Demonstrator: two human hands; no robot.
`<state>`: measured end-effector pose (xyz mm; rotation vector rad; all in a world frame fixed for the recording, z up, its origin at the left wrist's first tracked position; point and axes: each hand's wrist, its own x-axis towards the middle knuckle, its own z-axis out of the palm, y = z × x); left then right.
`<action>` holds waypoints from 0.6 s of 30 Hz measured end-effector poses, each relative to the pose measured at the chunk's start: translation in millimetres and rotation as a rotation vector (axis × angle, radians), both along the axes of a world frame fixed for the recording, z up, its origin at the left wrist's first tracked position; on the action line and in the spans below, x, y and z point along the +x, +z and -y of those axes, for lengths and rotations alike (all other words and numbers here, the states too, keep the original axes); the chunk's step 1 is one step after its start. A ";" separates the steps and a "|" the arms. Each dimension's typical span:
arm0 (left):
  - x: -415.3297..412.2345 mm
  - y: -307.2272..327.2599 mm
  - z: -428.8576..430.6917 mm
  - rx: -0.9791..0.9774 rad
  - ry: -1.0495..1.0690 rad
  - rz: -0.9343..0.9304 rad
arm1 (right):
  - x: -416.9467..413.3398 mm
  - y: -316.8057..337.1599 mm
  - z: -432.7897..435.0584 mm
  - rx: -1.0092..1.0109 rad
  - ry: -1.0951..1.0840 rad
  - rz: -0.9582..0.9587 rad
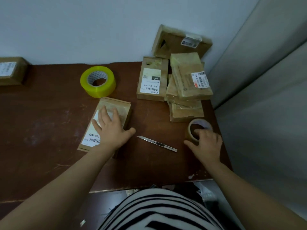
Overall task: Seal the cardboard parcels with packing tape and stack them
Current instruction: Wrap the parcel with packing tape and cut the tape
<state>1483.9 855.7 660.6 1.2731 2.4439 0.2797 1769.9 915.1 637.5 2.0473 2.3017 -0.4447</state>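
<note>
A flat cardboard parcel [116,105] with a white label lies on the brown table [49,130]. My left hand [111,128] rests flat on it with fingers spread. My right hand [206,143] grips a brown tape roll [200,125] near the table's right edge, fingers over its rim and thumb outside. A stack of taped parcels [187,90] stands at the back right, beside a labelled parcel [152,80]. Another parcel [179,40] leans on the wall.
A big yellow tape roll [98,81] sits behind the parcel under my left hand. A utility knife [157,144] lies between my hands, blade out. One more box [11,70] stands at the far left. The wall is close behind.
</note>
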 end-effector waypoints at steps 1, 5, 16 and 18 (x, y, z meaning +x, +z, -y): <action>6.0 4.5 -4.5 0.032 -0.004 0.023 | 1.1 0.4 0.9 0.015 0.083 0.035; 24.9 28.0 -17.6 0.153 -0.025 0.255 | -7.5 15.1 6.8 0.090 0.104 -0.270; 47.9 73.7 -8.2 0.479 -0.178 0.707 | -85.2 77.0 12.9 -0.290 0.184 -0.970; 43.3 74.1 -2.1 0.566 -0.128 0.725 | -92.6 81.4 10.7 -0.332 0.220 -0.973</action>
